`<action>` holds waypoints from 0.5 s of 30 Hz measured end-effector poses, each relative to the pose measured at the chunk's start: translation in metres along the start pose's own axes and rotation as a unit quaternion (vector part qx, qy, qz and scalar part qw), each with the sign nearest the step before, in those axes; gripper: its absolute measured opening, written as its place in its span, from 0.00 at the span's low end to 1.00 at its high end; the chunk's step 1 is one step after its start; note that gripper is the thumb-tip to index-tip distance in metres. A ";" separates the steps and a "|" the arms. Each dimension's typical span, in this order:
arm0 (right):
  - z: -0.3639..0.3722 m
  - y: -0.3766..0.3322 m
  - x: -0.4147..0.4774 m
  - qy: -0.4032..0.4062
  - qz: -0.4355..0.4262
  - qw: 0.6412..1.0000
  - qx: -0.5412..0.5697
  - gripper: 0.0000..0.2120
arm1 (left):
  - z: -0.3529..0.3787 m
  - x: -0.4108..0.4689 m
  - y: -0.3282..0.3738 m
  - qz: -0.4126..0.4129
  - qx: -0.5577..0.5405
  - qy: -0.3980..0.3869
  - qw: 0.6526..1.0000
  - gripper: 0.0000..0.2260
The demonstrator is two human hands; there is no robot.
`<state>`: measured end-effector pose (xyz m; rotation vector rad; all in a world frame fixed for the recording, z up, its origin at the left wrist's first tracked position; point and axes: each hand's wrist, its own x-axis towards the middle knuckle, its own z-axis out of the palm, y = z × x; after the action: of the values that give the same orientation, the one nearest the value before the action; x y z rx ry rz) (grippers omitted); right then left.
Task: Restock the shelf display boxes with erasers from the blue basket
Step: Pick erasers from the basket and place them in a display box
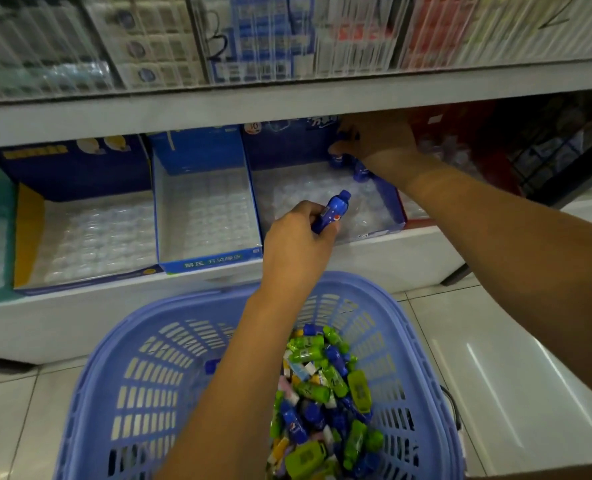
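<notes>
My left hand (299, 237) grips a blue bottle-shaped eraser (332, 211) at the front edge of the dark blue display box (390, 206). My right hand (374, 138) reaches deep into that box's back right corner and pinches another blue bottle eraser (338, 157), next to one more blue eraser (361, 171) standing in the clear plastic tray. Below, the blue basket (142, 362) on the floor holds several green, blue and mixed erasers (322, 393).
To the left sit a light blue display box (204, 216) and a navy-and-yellow box (80, 237), both with clear trays inside. A red box (461, 161) stands to the right. An upper shelf (218, 109) overhangs the boxes. White floor tiles surround the basket.
</notes>
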<state>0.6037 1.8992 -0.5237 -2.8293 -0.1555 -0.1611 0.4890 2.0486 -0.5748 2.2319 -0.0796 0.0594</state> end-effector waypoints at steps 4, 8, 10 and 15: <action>0.006 0.004 0.012 -0.036 0.028 0.998 0.031 0.21 | 0.001 0.001 0.000 -0.004 -0.006 0.007 1.000 0.10; 0.006 0.002 0.018 -0.062 0.043 0.997 -0.012 0.22 | 0.001 0.002 0.001 -0.009 -0.008 0.011 1.000 0.10; 0.003 0.000 0.017 -0.088 0.048 0.995 0.007 0.21 | 0.000 0.002 0.002 -0.010 -0.011 0.008 1.000 0.10; -0.011 -0.011 -0.010 -0.012 0.051 0.998 0.017 0.17 | -0.003 0.000 0.004 -0.014 -0.095 0.034 0.995 0.11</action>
<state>0.5910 1.9057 -0.5118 -2.7974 -0.0193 -0.1003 0.4885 2.0484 -0.5704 2.0393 -0.0158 0.1080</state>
